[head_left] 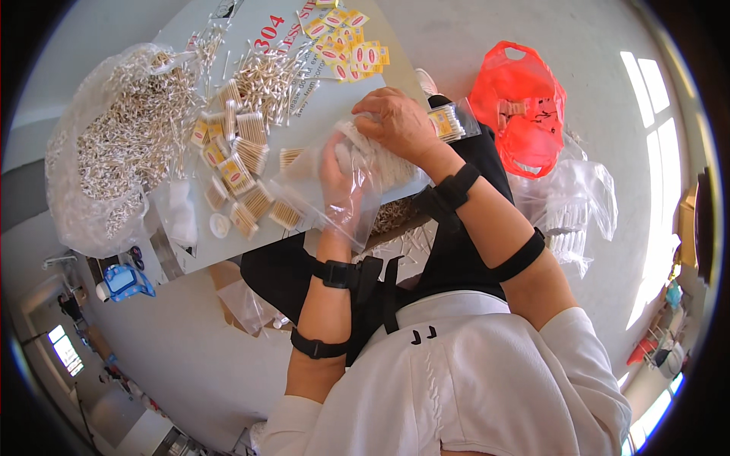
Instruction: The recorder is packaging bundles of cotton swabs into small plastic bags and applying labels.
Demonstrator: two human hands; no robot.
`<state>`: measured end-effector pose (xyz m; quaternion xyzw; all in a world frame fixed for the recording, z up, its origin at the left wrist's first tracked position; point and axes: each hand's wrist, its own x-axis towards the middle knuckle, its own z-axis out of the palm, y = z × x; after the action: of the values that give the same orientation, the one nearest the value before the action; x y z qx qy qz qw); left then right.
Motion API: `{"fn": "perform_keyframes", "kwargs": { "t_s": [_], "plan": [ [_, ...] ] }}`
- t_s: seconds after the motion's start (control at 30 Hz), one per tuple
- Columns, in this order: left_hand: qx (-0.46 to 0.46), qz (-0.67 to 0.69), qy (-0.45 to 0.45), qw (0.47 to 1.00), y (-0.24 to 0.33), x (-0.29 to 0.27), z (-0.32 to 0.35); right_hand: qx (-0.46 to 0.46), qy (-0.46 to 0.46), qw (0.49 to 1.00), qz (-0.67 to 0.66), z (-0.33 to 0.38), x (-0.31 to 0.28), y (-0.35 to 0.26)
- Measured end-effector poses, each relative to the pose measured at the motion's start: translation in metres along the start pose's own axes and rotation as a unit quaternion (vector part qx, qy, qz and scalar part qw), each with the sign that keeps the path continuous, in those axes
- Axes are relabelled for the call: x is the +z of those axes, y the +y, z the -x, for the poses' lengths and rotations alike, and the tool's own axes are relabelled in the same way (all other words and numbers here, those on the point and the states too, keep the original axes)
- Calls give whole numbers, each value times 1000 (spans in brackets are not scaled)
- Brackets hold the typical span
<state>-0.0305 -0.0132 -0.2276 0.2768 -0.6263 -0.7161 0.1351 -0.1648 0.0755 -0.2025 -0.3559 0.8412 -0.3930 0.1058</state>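
Note:
At the table's near edge, both hands work at a clear plastic bag [365, 171] with whitish contents that I cannot make out. My left hand [340, 186] is closed around its left side, with film lying over the fingers and wrist. Curled fingers of my right hand [399, 125] grip the bag's upper part from above. Just right of that hand lies a pack of cotton swabs [447, 124] with a yellow label. Left of my left hand are several swab bundles [251, 156], some with yellow labels [236, 173].
A large clear sack of loose swabs [129, 144] stands on the left of the table [205, 254]. Beyond the bundles are a loose swab pile [270, 83] and yellow cards [350, 53]. A red bag [521, 106] and a clear bag of packs [566, 205] lie right.

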Motion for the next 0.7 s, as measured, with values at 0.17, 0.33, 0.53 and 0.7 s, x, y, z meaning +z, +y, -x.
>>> {"fn": "perform_keyframes", "kwargs": {
  "t_s": [0.17,0.33,0.53,0.7],
  "plan": [
    [-49,46,1,998,19,6,11,16,-17,999,-44,-1,-2,4],
    [-81,16,19,996,23,9,10,-7,8,1000,27,1,-3,1],
    [-61,77,45,994,17,12,11,-3,21,999,49,1,-2,6],
    [-164,-74,71,981,22,9,15,-8,38,998,47,1,1,9]
  ]
}}
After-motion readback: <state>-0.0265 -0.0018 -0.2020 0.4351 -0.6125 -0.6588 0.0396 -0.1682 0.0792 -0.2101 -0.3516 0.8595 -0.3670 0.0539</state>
